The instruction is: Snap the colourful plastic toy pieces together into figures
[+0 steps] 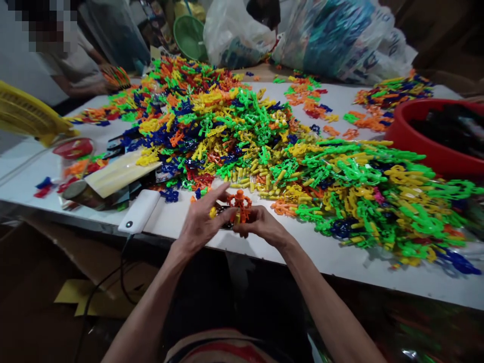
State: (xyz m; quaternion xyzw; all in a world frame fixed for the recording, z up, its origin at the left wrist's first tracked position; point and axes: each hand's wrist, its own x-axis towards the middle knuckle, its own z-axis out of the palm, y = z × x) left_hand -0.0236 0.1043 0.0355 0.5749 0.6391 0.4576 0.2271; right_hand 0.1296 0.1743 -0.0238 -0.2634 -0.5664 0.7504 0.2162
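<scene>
Close to the table's front edge, both my hands meet around an orange plastic toy figure (241,199) that stands roughly upright. My right hand (264,227) pinches its lower part between thumb and fingers. From the other side my left hand (200,219) closes its thumb against the figure, with the index finger stretched along behind. A small yellow piece (212,213) and something dark show between my left fingers; their kind is hard to make out. Just beyond, a large heap of green, yellow, blue and orange plastic toy figures (260,121) covers the table.
A white power bank (139,212) with a black cable lies left of my hands. Further left are a tin can (81,192) and a yellow fan (30,113). A red basin (412,131) stands right, plastic bags (238,35) behind. Another person (75,65) is at the far left.
</scene>
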